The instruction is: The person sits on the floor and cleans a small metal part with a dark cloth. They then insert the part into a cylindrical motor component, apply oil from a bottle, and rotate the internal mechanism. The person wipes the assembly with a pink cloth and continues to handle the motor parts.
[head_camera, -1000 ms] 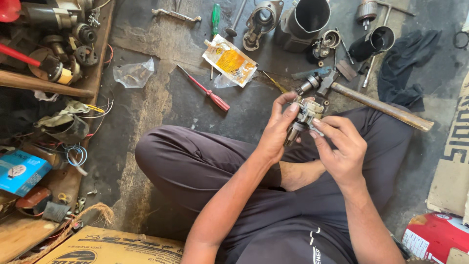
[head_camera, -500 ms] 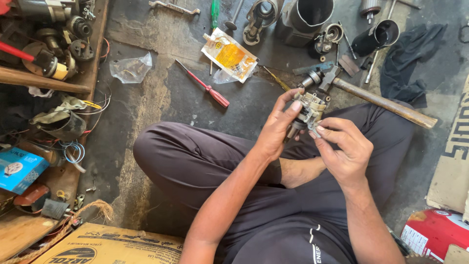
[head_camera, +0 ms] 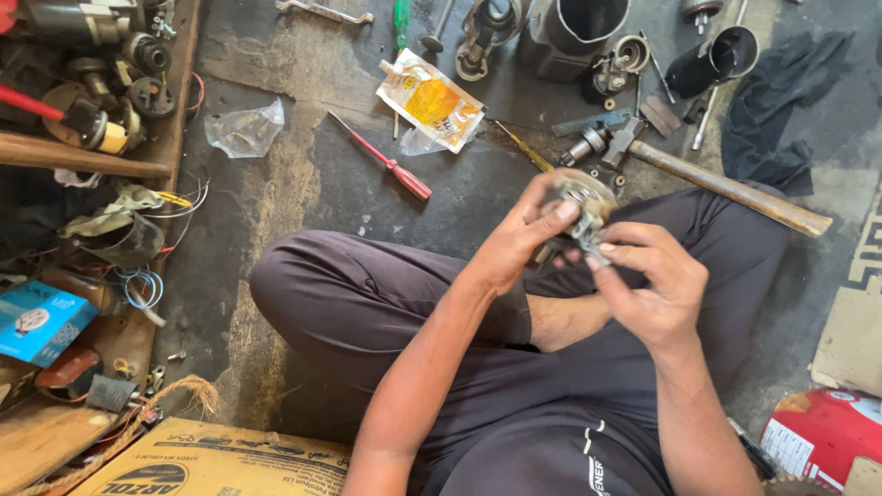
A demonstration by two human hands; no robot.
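Round metal motor part (head_camera: pixel 581 204) sat above the person's crossed legs, held between both hands. Left hand (head_camera: pixel 514 246) had its grip pressed around the part's side; right hand (head_camera: pixel 654 280) pinched its lower edge. A hammer (head_camera: pixel 726 186) and red screwdriver (head_camera: pixel 386 162) lay on the floor (head_camera: pixel 303 184) nearby.

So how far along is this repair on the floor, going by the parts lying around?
Stripping looks done: housings and small parts lie loose on the floor. In hand: the left hand holds a round metal part while the right hand works its underside. Left: everything still lies unassembled beside the hammer.
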